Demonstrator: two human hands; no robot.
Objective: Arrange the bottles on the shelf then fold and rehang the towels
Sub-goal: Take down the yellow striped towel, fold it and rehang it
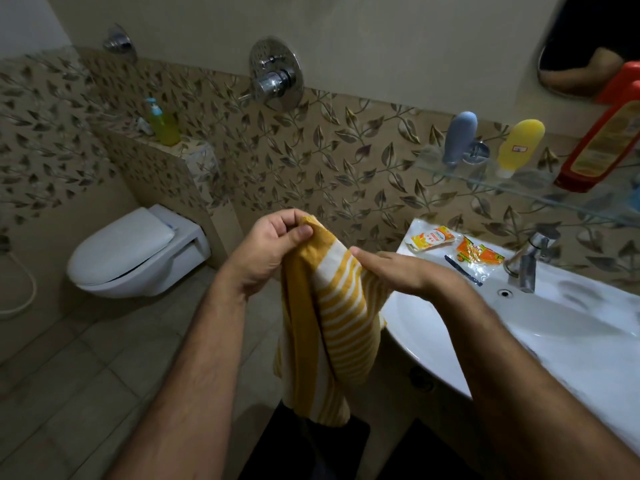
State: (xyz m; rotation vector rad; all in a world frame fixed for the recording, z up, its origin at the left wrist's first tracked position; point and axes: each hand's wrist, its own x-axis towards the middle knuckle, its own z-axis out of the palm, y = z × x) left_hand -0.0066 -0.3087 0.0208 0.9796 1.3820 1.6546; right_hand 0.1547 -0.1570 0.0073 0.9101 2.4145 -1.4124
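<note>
Left hand [266,251] pinches yellow striped towel [332,317] top edge; right hand [401,271] grips its fold, fingertips hidden. 3 bottles on glass shelf [519,181], red bottle [602,140] cut off.

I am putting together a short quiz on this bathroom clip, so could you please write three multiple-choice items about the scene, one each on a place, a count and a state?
1. Where do the orange packets lie?
A. on the toilet lid
B. on the basin rim beside the tap
C. on the glass shelf

2. How many bottles stand on the glass shelf in view?
A. one
B. three
C. five

3. What is the left hand doing?
A. pinching the towel's top edge
B. resting flat on the basin
C. turning the tap

Key:
1 B, the orange packets sit on the basin left of the tap.
2 B, a grey, a yellow and a red bottle stand on the glass shelf.
3 A, the left hand has thumb and fingers closed on the striped towel, with the right hand touching it lower down.
</note>
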